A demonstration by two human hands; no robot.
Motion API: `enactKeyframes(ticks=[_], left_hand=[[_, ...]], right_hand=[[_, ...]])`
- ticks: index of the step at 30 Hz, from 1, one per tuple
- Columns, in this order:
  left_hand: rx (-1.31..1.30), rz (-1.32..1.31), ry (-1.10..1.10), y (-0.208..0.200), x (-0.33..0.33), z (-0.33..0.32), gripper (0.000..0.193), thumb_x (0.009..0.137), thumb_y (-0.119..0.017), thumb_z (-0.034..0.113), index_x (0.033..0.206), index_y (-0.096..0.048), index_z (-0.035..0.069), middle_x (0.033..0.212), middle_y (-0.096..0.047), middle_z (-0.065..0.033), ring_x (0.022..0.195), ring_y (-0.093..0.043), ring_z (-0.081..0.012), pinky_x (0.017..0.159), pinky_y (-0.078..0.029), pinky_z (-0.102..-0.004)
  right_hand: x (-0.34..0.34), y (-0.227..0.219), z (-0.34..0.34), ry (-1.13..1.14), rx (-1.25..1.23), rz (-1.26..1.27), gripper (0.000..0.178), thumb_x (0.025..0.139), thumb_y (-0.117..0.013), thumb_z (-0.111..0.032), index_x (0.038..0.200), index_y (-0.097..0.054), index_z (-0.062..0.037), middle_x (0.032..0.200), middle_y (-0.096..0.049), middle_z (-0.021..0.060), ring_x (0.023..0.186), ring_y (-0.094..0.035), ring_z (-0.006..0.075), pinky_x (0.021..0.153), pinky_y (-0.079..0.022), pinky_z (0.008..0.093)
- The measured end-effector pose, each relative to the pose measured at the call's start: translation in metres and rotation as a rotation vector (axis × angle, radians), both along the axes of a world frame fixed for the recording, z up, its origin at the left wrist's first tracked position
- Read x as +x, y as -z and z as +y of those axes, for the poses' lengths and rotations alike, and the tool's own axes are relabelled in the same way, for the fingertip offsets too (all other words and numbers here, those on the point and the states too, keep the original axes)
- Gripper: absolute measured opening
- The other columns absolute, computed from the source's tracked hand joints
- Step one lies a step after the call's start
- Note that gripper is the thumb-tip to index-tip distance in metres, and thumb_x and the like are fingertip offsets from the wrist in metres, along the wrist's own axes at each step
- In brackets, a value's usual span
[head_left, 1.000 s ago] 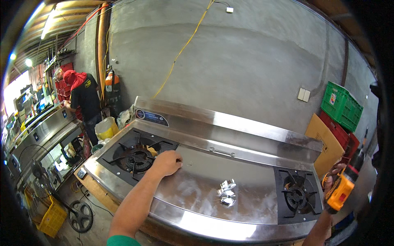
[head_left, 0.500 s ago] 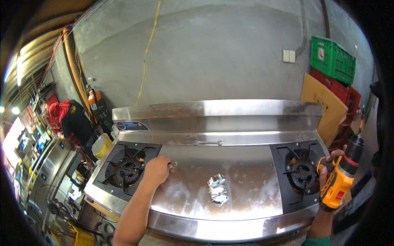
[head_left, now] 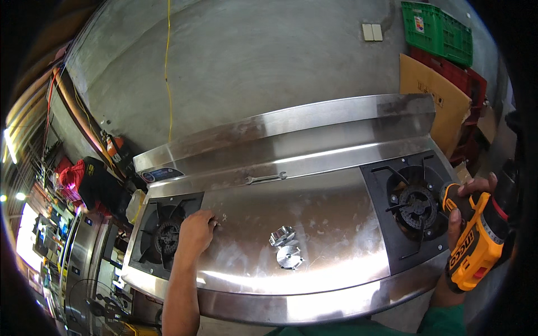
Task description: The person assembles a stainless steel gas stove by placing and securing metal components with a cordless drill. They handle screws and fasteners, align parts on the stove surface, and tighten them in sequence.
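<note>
Yellow-black drill (head_left: 475, 246) held tilted, chuck (head_left: 508, 182) upward (red ring (head_left: 498, 208) below), near burner (head_left: 417, 206); tiny pieces (head_left: 223, 217) on stovetop (head_left: 330, 213).

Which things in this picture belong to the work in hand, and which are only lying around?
Likely the work:
orange drill, held by the right hand
steel stove, with the left hand near its left burner
two shiny metal pieces on top
wrench at the back, perhaps

Likely just lying about:
green crate
red crates
cardboard by the wall
</note>
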State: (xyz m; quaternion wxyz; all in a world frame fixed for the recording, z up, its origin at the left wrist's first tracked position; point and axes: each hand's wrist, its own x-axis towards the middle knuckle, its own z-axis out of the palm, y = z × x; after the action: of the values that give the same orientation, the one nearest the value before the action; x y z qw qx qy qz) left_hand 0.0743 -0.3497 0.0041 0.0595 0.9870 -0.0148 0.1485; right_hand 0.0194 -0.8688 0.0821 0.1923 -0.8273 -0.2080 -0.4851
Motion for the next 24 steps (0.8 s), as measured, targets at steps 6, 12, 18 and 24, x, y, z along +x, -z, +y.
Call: enactKeyframes(ticks=[6,12,18,24], left_hand=[[-0.032,0.017,0.005,-0.002,0.001,-0.005,0.01,0.081,-0.065,0.007,0.09,-0.068,0.004,0.089,-0.067,-0.0153,0.089,-0.064,-0.0355,0.078,-0.05,-0.0449],[-0.04,0.054,-0.03,-0.005,-0.001,-0.006,0.012,0.08,-0.067,0.008,0.091,-0.068,0.004,0.091,-0.067,-0.0156,0.089,-0.064,-0.0355,0.078,-0.05,-0.0436],[-0.199,-0.003,-0.037,-0.004,0.0,-0.006,0.019,0.078,-0.068,0.005,0.097,-0.068,0.002,0.091,-0.07,-0.0158,0.086,-0.067,-0.0325,0.078,-0.052,-0.0384],[-0.552,0.051,-0.108,-0.006,0.001,-0.006,0.022,0.08,-0.068,0.002,0.102,-0.069,0.0,0.086,-0.073,-0.0123,0.081,-0.07,-0.0197,0.076,-0.052,-0.0295]], right_hand=[[0.0,0.0,-0.003,-0.027,0.004,-0.01,0.068,0.085,-0.058,-0.006,0.143,-0.023,0.0025,0.108,-0.052,0.0105,0.099,-0.056,0.021,0.095,-0.042,0.0361],[-0.002,0.004,-0.005,0.049,-0.002,0.022,0.065,0.084,-0.057,-0.007,0.14,-0.025,0.0039,0.109,-0.053,0.0103,0.102,-0.056,0.022,0.102,-0.039,0.0361],[-0.003,0.006,-0.01,0.089,-0.012,0.048,0.062,0.084,-0.06,-0.008,0.136,-0.028,0.0031,0.108,-0.054,0.0094,0.104,-0.056,0.0213,0.106,-0.037,0.0366],[-0.003,0.006,-0.011,0.054,-0.038,0.055,0.064,0.086,-0.056,-0.005,0.142,-0.027,0.003,0.112,-0.052,0.0107,0.105,-0.054,0.021,0.103,-0.039,0.0365]])
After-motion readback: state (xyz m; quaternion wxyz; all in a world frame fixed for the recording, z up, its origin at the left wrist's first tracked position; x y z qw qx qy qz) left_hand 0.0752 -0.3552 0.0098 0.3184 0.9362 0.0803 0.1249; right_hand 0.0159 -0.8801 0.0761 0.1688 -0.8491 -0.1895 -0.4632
